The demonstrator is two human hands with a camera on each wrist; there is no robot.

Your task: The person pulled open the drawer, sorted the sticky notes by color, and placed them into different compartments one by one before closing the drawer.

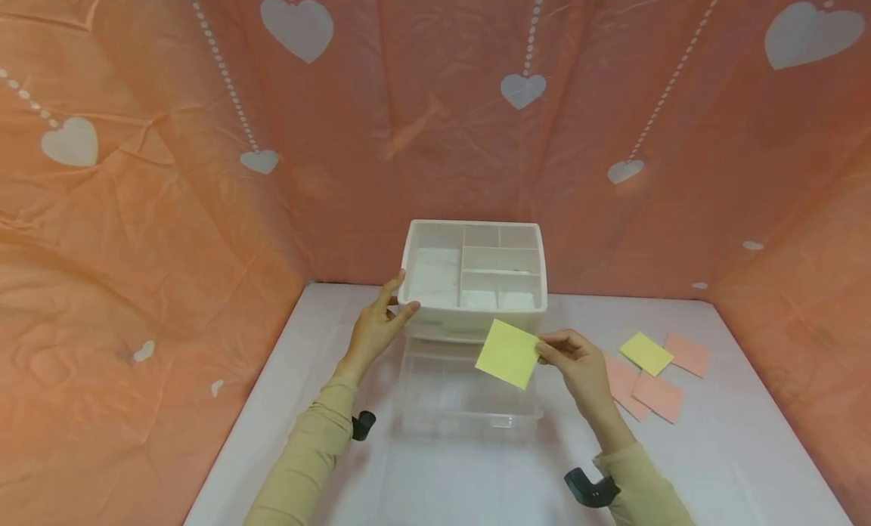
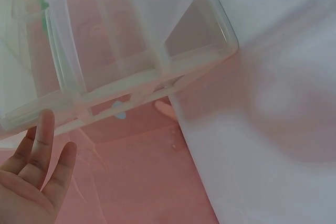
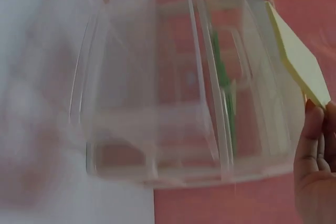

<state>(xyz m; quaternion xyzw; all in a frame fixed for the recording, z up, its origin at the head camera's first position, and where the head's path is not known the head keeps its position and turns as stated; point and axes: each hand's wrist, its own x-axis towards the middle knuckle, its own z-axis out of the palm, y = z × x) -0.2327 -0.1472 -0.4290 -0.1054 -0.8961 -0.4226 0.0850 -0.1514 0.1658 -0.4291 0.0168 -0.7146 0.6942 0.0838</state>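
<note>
Peach heart-print backdrop, white table (image 1: 748, 450), left hand (image 1: 377, 326) flat against organizer (image 1: 435, 284), right hand (image 1: 578, 363) grip pinching yellow note (image 1: 506, 354).

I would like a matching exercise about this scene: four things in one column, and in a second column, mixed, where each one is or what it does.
Things:
1. left hand
2. right hand
3. white organizer tray
4. pink notes

States:
A. lie on the white table, to the right
B. pinches a yellow sticky note
C. touches the tray's left corner
D. sits on top of the clear drawer unit, which has one drawer pulled out

Pairs: 1-C, 2-B, 3-D, 4-A
</note>
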